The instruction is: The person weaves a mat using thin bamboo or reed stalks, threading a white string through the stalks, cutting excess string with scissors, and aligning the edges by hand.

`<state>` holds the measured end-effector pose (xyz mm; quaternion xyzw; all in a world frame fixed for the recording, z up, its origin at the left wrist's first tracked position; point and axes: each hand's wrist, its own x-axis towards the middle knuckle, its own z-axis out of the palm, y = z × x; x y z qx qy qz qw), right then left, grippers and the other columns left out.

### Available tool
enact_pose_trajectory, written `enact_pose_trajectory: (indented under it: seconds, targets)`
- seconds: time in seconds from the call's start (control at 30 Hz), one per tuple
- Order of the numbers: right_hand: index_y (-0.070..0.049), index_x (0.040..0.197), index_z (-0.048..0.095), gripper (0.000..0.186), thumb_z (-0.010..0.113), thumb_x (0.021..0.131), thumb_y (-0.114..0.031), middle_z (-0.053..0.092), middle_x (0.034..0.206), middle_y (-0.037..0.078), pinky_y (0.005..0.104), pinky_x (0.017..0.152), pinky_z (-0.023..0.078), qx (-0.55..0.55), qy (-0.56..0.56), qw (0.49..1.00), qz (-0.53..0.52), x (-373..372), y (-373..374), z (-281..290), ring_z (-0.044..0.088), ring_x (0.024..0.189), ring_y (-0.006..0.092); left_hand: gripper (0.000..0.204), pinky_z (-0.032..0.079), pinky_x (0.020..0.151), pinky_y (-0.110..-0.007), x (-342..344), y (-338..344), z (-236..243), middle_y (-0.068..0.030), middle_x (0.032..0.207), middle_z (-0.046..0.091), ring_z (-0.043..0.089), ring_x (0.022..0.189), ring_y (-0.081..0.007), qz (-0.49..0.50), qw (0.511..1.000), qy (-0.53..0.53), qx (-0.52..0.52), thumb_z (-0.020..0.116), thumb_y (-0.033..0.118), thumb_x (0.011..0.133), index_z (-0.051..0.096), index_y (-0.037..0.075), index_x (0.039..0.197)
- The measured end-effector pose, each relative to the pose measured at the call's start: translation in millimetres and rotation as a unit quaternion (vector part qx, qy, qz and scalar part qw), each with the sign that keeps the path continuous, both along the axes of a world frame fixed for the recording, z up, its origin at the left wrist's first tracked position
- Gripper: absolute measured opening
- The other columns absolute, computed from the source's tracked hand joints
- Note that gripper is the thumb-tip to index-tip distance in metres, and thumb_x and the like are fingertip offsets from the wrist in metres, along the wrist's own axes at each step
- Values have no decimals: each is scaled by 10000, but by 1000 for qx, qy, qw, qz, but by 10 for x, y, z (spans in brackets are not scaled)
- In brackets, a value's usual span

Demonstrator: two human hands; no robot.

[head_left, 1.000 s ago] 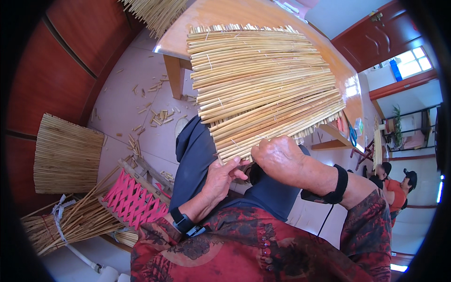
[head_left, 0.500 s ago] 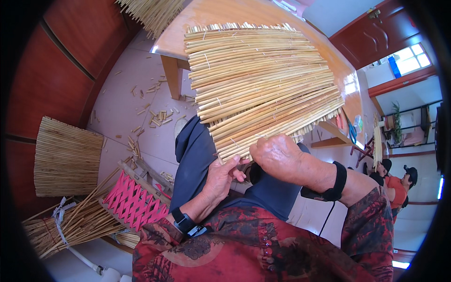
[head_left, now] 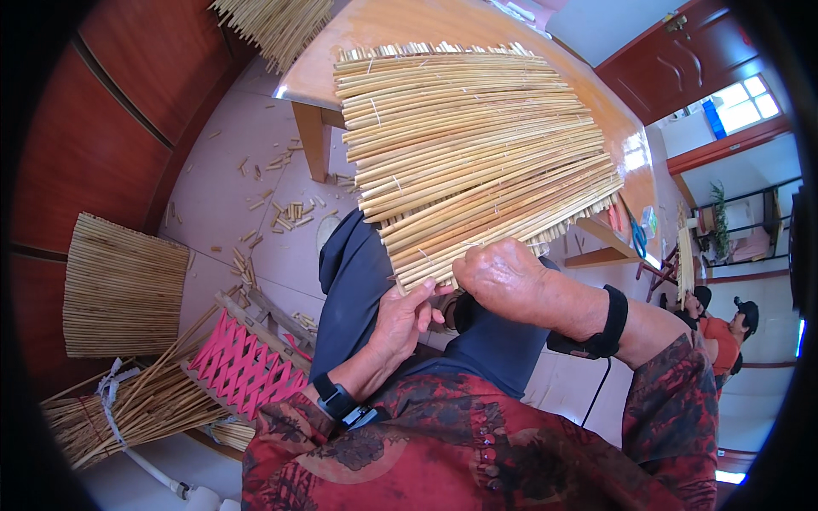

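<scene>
A fan-shaped mat of pale reed stalks (head_left: 473, 157), bound with thin thread, spreads up and away from my lap. My right hand (head_left: 507, 277) is closed over the narrow lower end of the mat, knuckles up. My left hand (head_left: 405, 319) touches the same end from below, fingers pressed to the lowest stalks. Both wrists wear black bands. My knees in dark blue trousers (head_left: 358, 281) lie under the mat.
A wooden table (head_left: 443, 30) stands behind the mat, scissors (head_left: 635, 232) near its right edge. A finished reed mat (head_left: 119, 289) leans at the left, with a tied reed bundle (head_left: 128, 409) and a pink woven stool (head_left: 243, 366) below. Stalk scraps litter the floor. A seated person (head_left: 724, 328) is at the far right.
The mat has tilted slightly, its top edge swinging a little to the left. My right hand has shifted a bit along the narrow end; the left hand stays under it.
</scene>
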<state>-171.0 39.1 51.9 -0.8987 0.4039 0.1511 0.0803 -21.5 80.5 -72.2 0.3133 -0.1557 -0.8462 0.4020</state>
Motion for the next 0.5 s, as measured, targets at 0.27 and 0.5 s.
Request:
enact_pose_trajectory:
  seconds: [0.27,0.5]
  targets:
    - [-14,732,570,102,548,716,-113,611,690,164,374,494,503,-5,0,1000,8,8,1,-17,634,622,298,282,464,545,-251,3,3,4,-112,905,630,345,404,-37,-1,1000,-3,7,523,150,902,482,9,1143]
    - [-13,722,562,102,556,719,-115,610,686,162,371,488,495,7,3,1000,9,38,-19,-91,632,614,292,265,463,540,-257,13,13,23,-100,906,626,325,391,-35,1,1000,-2,3,516,148,905,487,12,1132]
